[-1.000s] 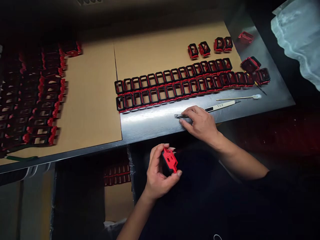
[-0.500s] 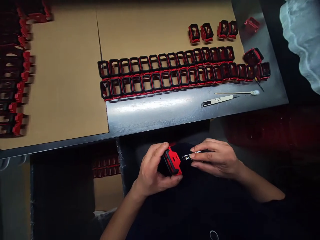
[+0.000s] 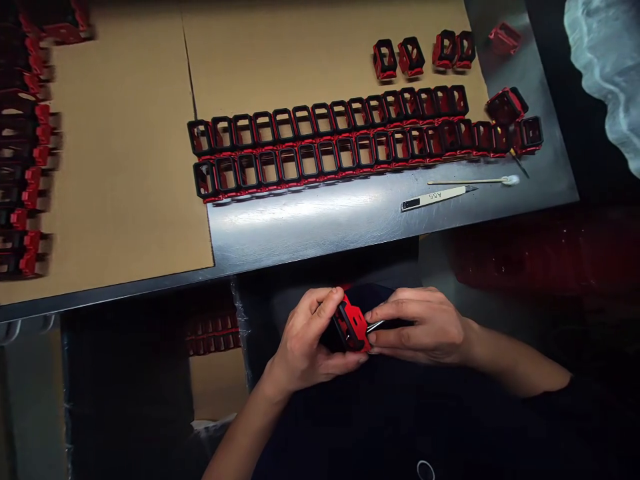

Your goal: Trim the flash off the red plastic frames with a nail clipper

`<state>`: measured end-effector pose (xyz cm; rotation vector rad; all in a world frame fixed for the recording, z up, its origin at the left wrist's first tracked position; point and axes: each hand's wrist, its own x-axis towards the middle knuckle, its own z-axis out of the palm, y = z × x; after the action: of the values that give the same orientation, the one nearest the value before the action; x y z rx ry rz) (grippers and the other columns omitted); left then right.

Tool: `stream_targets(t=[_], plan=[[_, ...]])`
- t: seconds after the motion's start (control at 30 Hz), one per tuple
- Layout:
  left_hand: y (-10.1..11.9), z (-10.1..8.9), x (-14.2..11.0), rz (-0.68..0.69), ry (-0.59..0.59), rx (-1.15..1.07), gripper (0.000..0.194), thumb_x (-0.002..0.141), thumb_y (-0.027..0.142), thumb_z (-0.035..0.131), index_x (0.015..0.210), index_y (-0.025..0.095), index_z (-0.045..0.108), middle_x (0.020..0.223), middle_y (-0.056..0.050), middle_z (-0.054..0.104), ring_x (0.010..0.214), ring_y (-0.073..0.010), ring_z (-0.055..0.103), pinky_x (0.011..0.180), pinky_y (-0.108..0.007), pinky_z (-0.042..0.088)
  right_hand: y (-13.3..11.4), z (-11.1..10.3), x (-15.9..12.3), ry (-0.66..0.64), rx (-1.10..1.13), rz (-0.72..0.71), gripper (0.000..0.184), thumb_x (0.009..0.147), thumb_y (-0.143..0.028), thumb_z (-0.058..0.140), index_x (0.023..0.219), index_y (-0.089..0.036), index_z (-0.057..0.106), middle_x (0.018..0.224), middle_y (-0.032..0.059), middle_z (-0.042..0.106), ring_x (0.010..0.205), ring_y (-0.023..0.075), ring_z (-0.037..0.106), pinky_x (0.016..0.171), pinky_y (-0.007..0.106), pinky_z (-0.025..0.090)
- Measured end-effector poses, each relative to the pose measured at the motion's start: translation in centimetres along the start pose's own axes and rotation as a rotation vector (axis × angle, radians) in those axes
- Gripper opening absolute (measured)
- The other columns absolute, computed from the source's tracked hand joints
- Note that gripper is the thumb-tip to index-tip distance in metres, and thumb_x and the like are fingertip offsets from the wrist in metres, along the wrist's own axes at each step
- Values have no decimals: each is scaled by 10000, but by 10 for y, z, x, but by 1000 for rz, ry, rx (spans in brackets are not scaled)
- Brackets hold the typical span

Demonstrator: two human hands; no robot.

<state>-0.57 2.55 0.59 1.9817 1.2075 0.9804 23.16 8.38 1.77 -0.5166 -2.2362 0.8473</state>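
Note:
My left hand (image 3: 306, 343) is closed around a red-and-black plastic frame (image 3: 356, 323), tilted in front of my body, thumb on its upper edge and fingers beneath. My right hand (image 3: 423, 327) is closed on a thin shiny metal tool (image 3: 375, 326), pinched between thumb and fingertips. Its tip meets the red face of the frame, at or in an opening there; the fingers hide most of the tool, so its exact kind does not show. The right fingertips touch the lower right edge of the frame.
Two long rows of similar frames (image 3: 303, 123) stand on the metal table (image 3: 300, 227) and cardboard (image 3: 125, 167). A cotton swab (image 3: 470, 181) and a white pointed tool marked A55 (image 3: 435, 198) lie near the front edge. More frames (image 3: 31, 187) stack at the left.
My right hand has moved left with the metal tool, from a gap beside the frame to contact with its red face. My left hand keeps its hold, shifted slightly right.

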Motion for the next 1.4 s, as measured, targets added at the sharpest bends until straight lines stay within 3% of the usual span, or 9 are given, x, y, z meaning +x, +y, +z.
stream_targets(t=[0.23,0.73,1.1,1.4], plan=[[-2,-1,0,-15,-15,1,946,824,431,800,1598,280,279,1167,-139,594,989,-256,635,785,-407,590,1,-2,2,-8,-38,-12,98,902,-264,771,959,-188,743,1015,36,728,822,122,648,658,228,532],[-4,-2,0,11,-9,-51,885,873,422,751,1603,262,279,1189,-150,569,1016,-261,609,808,-409,576,0,-3,9,-34,7,5,92,942,-269,729,948,-179,747,1016,53,726,820,135,624,653,230,518],[-6,-1,-5,1,-26,-86,866,904,500,694,1611,273,249,1187,-143,540,1029,-251,596,813,-408,586,-2,0,9,-54,137,34,137,983,-263,673,941,-147,733,1005,68,721,804,127,601,725,244,533],[-4,-5,-6,-9,-90,-36,898,901,542,670,1621,257,215,1190,-151,543,1050,-257,589,849,-415,578,-11,-7,15,-142,52,26,128,1004,-190,619,951,-142,725,1002,49,723,765,136,553,635,246,458]])
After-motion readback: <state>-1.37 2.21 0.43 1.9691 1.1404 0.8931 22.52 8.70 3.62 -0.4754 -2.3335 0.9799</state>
